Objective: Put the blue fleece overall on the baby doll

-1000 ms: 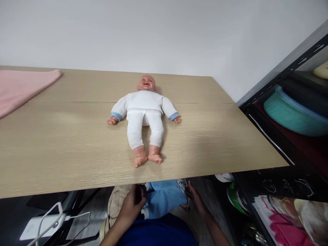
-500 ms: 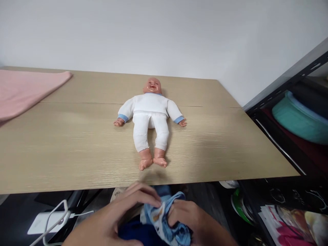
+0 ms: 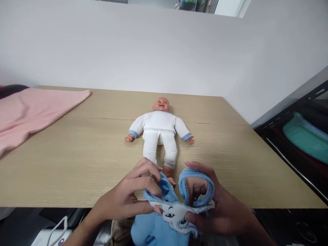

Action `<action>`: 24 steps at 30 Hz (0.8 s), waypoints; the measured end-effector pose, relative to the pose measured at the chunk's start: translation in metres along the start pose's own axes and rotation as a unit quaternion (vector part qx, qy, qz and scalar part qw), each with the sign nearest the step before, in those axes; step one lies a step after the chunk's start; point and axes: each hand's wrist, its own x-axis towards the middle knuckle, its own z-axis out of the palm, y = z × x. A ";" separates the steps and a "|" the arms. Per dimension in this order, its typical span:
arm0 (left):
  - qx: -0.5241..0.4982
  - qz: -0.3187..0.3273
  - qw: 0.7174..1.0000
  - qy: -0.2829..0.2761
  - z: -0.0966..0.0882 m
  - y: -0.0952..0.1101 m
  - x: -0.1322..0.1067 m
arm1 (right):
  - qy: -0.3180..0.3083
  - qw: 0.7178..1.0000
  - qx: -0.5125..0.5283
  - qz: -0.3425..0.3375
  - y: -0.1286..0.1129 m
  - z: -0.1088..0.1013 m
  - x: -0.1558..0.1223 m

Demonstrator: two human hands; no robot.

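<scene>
A baby doll in a white suit with blue cuffs lies on its back in the middle of the wooden table, feet toward me. Over the table's near edge, just in front of the doll's feet, I hold a small blue fleece garment with a white cartoon animal on it. My left hand pinches its left part. My right hand grips the right part, fingers bunched inside a blue opening. The garment's lower part hangs below the table edge and covers one doll foot.
A pink cloth lies on the table's far left. A dark shelf stands at the right with a teal basin in it. A white device with a cable sits below the table at the lower left. A white wall is behind.
Both hands rose with the blue garment from below the table to above its near edge, close to the doll's feet. The garment is now spread between them. The camera tilted up.
</scene>
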 end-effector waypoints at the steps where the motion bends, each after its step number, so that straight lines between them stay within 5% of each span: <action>1: -0.003 0.005 1.000 -0.009 -0.002 0.001 0.003 | 0.001 1.000 -0.014 -0.003 0.000 -0.002 0.003; 6: -0.073 -0.021 0.997 -0.012 -0.013 -0.003 0.015 | 0.017 0.994 -0.102 -0.033 -0.007 -0.025 0.023; 9: -0.075 -0.050 0.996 0.006 -0.019 -0.009 0.018 | 0.093 0.985 -0.134 -0.063 0.001 -0.035 0.026; 13: -0.026 -0.004 1.000 0.009 -0.025 -0.014 0.026 | 0.161 0.976 -0.123 -0.077 0.009 -0.034 0.026; 16: 0.003 0.021 1.000 -0.014 -0.029 -0.013 0.035 | 0.106 0.976 -0.167 -0.086 -0.001 -0.030 0.038; 19: 0.021 0.050 0.998 -0.030 -0.035 -0.010 0.039 | -0.015 0.969 -0.217 -0.117 -0.007 -0.027 0.058; 24: -0.020 0.011 1.000 0.004 -0.038 -0.009 0.023 | -0.137 0.977 -0.119 -0.108 0.016 -0.019 0.081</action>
